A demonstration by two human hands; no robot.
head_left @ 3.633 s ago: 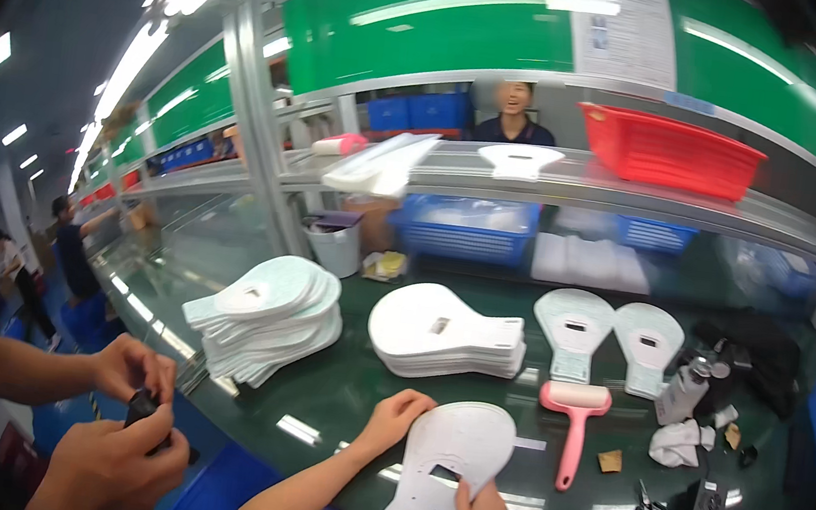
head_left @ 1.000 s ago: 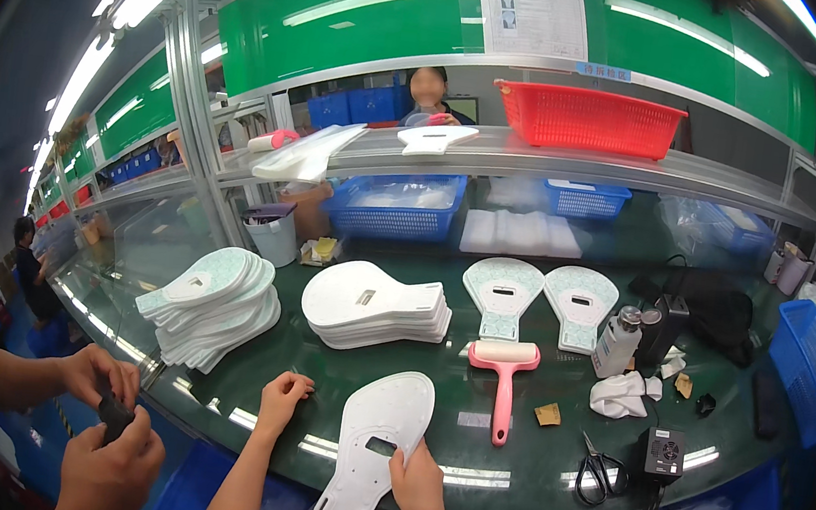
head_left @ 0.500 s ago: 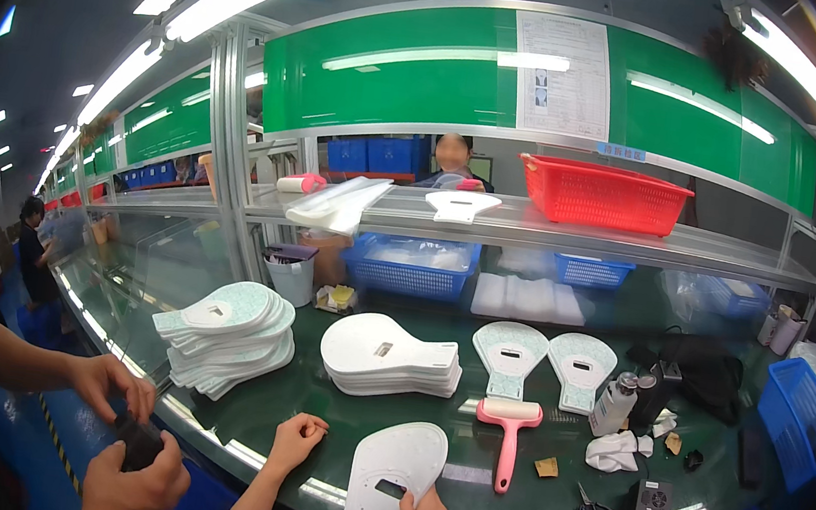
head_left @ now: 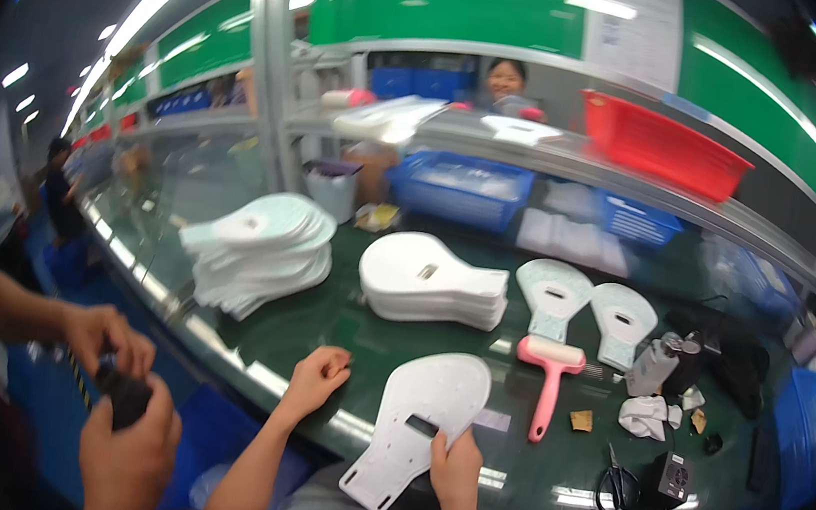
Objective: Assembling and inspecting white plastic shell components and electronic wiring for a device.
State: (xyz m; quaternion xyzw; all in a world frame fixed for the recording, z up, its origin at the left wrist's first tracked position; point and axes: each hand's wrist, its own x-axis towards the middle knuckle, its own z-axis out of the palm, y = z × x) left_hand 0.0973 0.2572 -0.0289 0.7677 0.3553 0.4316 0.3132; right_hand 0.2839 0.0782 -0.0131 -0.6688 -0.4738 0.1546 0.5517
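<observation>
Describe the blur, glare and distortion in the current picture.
Head view: the red basket looks smeared, while the white panel in the right hand reads more clearly; head view: white glare streaks the green board and glossy table; head view: fisheye curvature bends the table's edge, corners black.

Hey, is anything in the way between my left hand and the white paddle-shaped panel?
Nothing visible: only green tabletop shows between your left hand and the white paddle-shaped panel. Your right hand grips that panel's right edge, on the far side from your left.
</observation>
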